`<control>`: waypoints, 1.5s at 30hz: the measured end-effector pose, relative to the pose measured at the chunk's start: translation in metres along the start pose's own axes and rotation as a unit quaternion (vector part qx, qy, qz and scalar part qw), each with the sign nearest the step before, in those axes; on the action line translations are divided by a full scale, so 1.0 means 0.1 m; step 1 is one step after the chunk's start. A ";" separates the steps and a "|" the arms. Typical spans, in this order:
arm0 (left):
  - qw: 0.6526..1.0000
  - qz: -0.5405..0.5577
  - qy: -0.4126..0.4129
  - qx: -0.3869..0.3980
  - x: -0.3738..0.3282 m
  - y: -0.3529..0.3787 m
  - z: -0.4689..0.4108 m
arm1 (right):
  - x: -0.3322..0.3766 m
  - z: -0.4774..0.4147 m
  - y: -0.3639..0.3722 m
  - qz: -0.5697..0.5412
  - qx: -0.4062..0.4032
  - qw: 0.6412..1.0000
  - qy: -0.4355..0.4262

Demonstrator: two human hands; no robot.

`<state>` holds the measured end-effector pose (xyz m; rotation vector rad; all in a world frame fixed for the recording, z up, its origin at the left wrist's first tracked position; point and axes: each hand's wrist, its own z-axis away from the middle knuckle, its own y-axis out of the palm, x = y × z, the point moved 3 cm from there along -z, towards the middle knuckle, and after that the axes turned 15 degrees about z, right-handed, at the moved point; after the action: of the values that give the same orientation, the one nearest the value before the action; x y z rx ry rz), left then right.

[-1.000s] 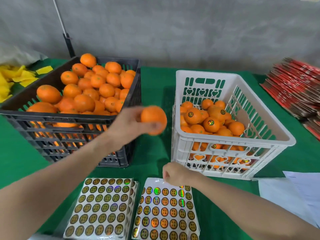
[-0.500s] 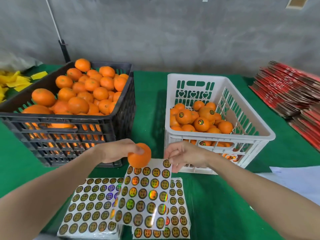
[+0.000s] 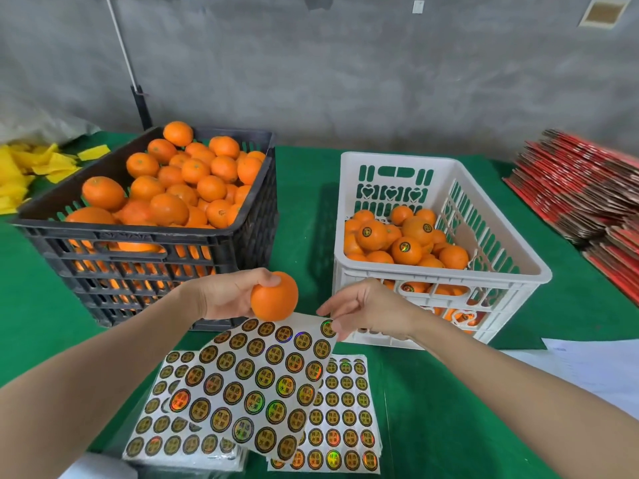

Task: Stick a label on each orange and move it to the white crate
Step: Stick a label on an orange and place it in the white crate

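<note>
- While piled above its rim with bare oranges (image 3: 169,209), black crate (image 3: 138,233) at left on green cloth (image 3: 304,188); white crate (image 3: 449,278) at right, well apart, partly filled with labelled oranges (image 3: 406,250).
- Yellow scraps (image 3: 20,171) at far left, stack of red flat cartons (image 3: 581,188) at far right, white paper (image 3: 594,368) near the right forearm, thin pole (image 3: 121,43) against the grey wall behind the black crate.
- Two label sheets flat on the cloth at the near edge, left one (image 3: 162,426) and right one (image 3: 345,426) side by side; lifted sheet (image 3: 256,385) tilted above them, hiding part of both.
- Left hand (image 3: 228,295): fingers curled round one orange (image 3: 275,295), held in the air in front of the black crate, just above the lifted sheet's top edge, bare skin toward the camera.
- Right hand (image 3: 370,312): thumb and forefinger pinching the lifted sheet at its top right corner, other fingers loosely bent, in front of the white crate's near wall; sheet or single label in the pinch, cannot tell.
</note>
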<state>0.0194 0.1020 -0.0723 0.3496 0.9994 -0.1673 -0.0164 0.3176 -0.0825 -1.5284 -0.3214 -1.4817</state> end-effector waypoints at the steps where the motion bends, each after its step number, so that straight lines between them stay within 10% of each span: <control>1: 1.000 0.010 -0.003 -0.002 0.01 -0.02 -0.01 | 0.01 0.01 0.00 0.007 -0.012 1.000 -0.003; 30: 0.996 0.011 -0.073 -0.052 0.52 -0.02 -0.27 | -0.04 0.04 -0.02 0.087 -0.138 0.987 0.007; 38: 0.925 0.373 0.061 -0.036 0.30 0.04 -0.33 | 0.13 -0.03 -0.08 0.083 -0.172 0.981 -0.019; 45: 0.929 0.361 0.046 -0.062 0.15 0.21 -0.30 | 0.60 -0.09 -0.14 0.188 -0.126 0.966 -0.126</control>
<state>0.0098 0.1332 -0.0952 0.5913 0.9109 0.5834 -0.0188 0.2934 -0.0256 -1.8666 0.0177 -1.0590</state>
